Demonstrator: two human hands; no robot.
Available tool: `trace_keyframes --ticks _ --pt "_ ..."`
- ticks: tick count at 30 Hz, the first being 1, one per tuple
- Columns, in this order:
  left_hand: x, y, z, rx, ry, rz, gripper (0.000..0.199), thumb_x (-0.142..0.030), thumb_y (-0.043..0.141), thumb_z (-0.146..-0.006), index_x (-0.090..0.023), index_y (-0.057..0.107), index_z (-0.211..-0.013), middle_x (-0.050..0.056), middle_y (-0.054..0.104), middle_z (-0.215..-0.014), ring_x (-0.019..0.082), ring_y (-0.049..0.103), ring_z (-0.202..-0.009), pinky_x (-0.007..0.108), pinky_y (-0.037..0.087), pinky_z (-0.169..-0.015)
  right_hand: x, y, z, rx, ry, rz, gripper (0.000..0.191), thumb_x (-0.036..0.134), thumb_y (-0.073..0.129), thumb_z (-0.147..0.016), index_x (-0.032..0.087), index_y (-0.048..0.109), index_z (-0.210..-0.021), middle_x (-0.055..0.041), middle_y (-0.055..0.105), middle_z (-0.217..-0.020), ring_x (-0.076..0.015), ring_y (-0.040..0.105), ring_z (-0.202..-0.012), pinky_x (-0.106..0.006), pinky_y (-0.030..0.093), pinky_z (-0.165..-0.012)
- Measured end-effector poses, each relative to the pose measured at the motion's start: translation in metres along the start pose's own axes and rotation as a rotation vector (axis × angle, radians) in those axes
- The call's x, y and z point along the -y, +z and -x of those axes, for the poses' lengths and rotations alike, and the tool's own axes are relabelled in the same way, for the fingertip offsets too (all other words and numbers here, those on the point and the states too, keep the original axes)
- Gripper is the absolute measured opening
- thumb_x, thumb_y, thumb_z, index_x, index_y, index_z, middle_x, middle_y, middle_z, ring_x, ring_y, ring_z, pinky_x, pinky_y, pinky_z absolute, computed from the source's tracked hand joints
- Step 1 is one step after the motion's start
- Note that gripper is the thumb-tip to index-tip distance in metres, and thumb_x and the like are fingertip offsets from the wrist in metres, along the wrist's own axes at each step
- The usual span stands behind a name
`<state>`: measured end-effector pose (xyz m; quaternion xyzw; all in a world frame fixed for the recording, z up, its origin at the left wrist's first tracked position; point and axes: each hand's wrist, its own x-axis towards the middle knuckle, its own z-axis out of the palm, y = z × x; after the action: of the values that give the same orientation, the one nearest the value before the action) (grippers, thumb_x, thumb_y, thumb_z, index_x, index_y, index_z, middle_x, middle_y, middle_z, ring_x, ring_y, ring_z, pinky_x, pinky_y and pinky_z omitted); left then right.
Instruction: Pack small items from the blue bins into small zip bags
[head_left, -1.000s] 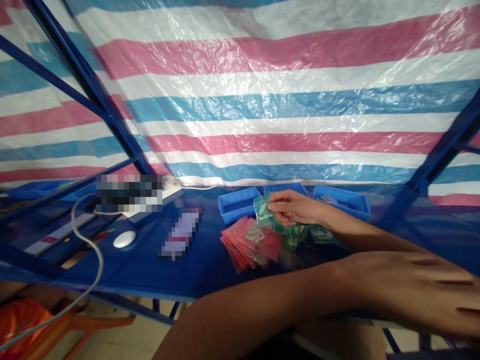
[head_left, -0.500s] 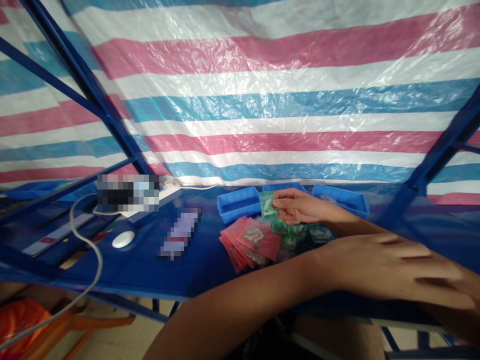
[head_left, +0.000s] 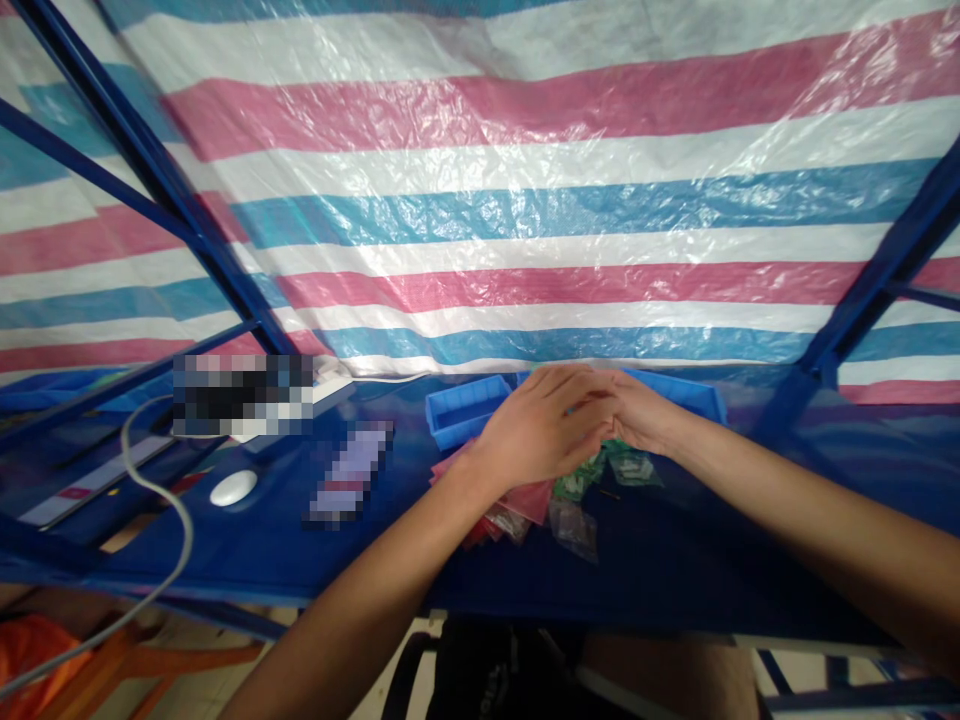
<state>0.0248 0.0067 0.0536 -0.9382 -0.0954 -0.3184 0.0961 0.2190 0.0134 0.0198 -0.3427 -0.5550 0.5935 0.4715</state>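
Note:
My left hand (head_left: 551, 420) reaches over the small bags, its fingers bent and meeting my right hand (head_left: 634, 408) in front of the blue bins. What lies between the two hands is hidden, and the left hand covers most of the right fingers. Beneath them are red plastic bags (head_left: 529, 500), partly covered by my left wrist. Green bags (head_left: 577, 482) lie just to the right of these, and a clear bag (head_left: 574, 528) is nearest the table's front edge.
One blue bin (head_left: 466, 410) stands left of my hands, another (head_left: 686, 395) behind my right wrist. Further left are a phone (head_left: 351, 472), a white mouse (head_left: 233, 488), a power strip (head_left: 330, 398) and a pale cable (head_left: 184, 530). Blue frame posts flank the table (head_left: 675, 560).
My left hand has swung from above my right forearm to the left and now meets my right hand. The green bag held in my right hand before is now hidden.

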Motion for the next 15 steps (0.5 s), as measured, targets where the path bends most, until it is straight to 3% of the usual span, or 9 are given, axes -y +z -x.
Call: trace_keyframes --ticks 5,12,15 --pt "0.015 0.0 0.021 0.015 -0.137 0.046 0.048 -0.036 0.063 -0.103 -0.02 0.055 -0.148 0.016 0.062 -0.146 0.031 0.055 -0.143 0.054 0.046 -0.121 -0.009 -0.005 0.016 -0.07 0.124 -0.173 0.032 0.042 0.088 -0.082 0.02 0.065 -0.088 0.005 0.054 -0.06 -0.008 0.044 -0.044 -0.021 0.023 -0.039" --pt "0.024 0.006 0.035 0.055 -0.165 0.081 0.05 -0.012 0.06 -0.097 -0.024 0.061 -0.145 0.011 0.068 -0.138 0.027 0.062 -0.136 0.049 0.054 -0.115 -0.012 -0.001 0.026 -0.057 0.131 -0.146 0.032 0.041 0.088 -0.082 0.021 0.064 -0.089 0.0075 0.047 -0.057 -0.008 0.037 -0.044 -0.022 0.015 -0.041" --pt "0.025 0.008 0.039 -0.007 -0.193 0.105 0.04 -0.017 0.059 -0.102 -0.023 0.065 -0.142 0.01 0.073 -0.129 0.025 0.069 -0.126 0.044 0.058 -0.11 -0.013 0.004 0.028 -0.133 0.09 -0.068 0.036 0.049 0.086 -0.083 0.024 0.066 -0.099 0.0063 0.051 -0.063 -0.0095 0.041 -0.049 -0.022 0.018 -0.042"
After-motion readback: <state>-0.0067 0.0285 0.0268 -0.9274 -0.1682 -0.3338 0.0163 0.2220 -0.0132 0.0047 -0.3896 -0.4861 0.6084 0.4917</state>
